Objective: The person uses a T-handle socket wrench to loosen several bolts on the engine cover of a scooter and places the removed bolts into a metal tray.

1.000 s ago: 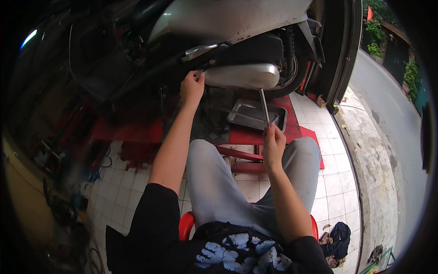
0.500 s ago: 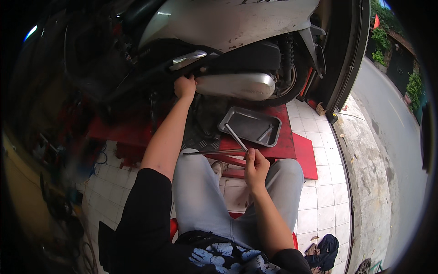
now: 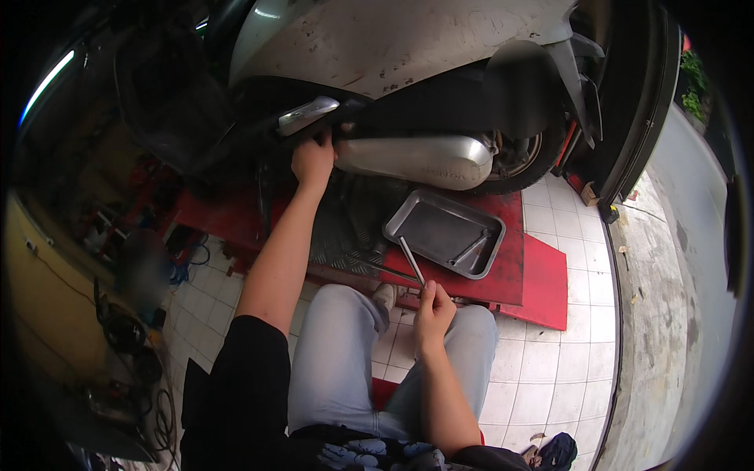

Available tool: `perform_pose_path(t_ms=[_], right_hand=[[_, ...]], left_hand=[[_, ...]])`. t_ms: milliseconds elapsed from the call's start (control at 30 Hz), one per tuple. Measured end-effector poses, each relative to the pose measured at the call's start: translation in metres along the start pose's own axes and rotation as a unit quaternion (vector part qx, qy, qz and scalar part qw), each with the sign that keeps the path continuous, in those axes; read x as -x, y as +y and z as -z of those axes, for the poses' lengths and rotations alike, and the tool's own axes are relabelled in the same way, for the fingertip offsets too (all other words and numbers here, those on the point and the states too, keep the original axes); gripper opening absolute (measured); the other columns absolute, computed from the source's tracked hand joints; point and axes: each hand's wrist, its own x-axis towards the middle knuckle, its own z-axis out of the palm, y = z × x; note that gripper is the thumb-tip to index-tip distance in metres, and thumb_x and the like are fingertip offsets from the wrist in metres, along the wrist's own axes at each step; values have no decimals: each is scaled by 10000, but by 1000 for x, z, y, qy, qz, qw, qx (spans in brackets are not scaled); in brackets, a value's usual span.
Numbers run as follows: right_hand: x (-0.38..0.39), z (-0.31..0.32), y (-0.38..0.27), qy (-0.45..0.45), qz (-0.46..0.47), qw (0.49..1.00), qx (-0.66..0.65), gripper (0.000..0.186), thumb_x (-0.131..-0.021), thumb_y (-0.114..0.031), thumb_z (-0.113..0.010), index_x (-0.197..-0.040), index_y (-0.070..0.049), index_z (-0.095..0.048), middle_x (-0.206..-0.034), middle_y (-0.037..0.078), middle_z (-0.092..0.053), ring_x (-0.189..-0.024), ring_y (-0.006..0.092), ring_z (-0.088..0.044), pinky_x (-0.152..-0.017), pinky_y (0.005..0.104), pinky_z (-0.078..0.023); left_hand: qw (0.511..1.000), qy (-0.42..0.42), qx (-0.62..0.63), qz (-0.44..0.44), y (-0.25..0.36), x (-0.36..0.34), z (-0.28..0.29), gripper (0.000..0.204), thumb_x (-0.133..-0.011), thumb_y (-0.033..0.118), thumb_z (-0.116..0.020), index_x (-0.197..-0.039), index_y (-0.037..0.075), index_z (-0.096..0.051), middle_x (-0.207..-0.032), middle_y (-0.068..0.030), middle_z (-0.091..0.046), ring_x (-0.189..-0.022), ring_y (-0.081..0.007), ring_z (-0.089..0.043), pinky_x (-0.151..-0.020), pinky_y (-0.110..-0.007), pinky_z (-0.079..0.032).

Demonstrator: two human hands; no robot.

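Observation:
A silver scooter body [image 3: 393,47] stands above me, with a chrome piece [image 3: 306,114] over a long silver side cover [image 3: 412,161]. My left hand [image 3: 312,162] has its fingers curled at the cover's front end; what they grip is hidden. Low in front, my right hand [image 3: 432,314] is closed on a metal T-bar wrench [image 3: 411,259], one bar pointing up toward the tray's near-left corner, the other stretching left. The metal tray [image 3: 496,239], holding a small tool [image 3: 470,246], rests on a red lift platform [image 3: 510,286] beside a dark ridged mat [image 3: 330,251].
My knees are below the platform, over white floor tiles [image 3: 577,361]. Hoses and equipment [image 3: 126,330] crowd the left side. A dark door frame [image 3: 652,94] borders the pavement and street at right. Dark cloth [image 3: 558,451] lies at the lower right.
My right hand has dropped away from the silver cover with the wrench, whose tip was beside it. My left hand stays at the cover's front end. The whole view has shifted slightly.

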Motion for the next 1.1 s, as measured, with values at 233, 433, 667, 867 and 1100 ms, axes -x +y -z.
perform_pose_path(t_ms=[233,433,667,867,1100], right_hand=[[3,-7,1,-4,-35,998,-52,448,-1077,-297,-516,-721,-25,-500,-633,-43,-437,-613,56,-363,-537,260,-294],[3,1,-4,4,-39,999,-19,457,-1074,-303,-520,-706,-37,-471,-652,-54,-422,-642,54,-352,-560,263,-281],[-8,14,4,22,-121,985,-117,475,-1056,-342,-517,-645,-112,-460,-613,-55,-403,-572,54,-331,-534,265,-247],[-9,9,10,45,-130,981,-140,436,-1031,-333,-536,-650,-128,-478,-605,-59,-398,-550,49,-308,-523,265,-205],[-4,7,10,31,-105,982,-155,430,-1025,-341,-532,-657,-127,-466,-601,-60,-384,-553,56,-309,-535,267,-211]], left_hand=[[998,-46,-26,-45,-13,-7,2,377,-1023,400,-523,-1035,44,-645,-610,-40,-679,-507,-185,-665,-568,-354,-526],[983,47,172,-40,-10,41,0,405,-1066,366,-494,-996,-14,-615,-721,-92,-693,-521,-155,-638,-523,-300,-496],[932,-310,175,-73,-55,143,-84,205,-946,184,-709,-955,-20,-689,-791,-102,-724,-675,-135,-677,-623,-281,-524],[905,-390,101,-140,-78,147,-132,229,-896,193,-740,-1020,0,-737,-861,-136,-748,-786,-240,-722,-751,-347,-562],[951,-106,175,-232,-66,158,-90,224,-918,218,-715,-993,7,-726,-810,-117,-722,-727,-268,-691,-727,-377,-545]])
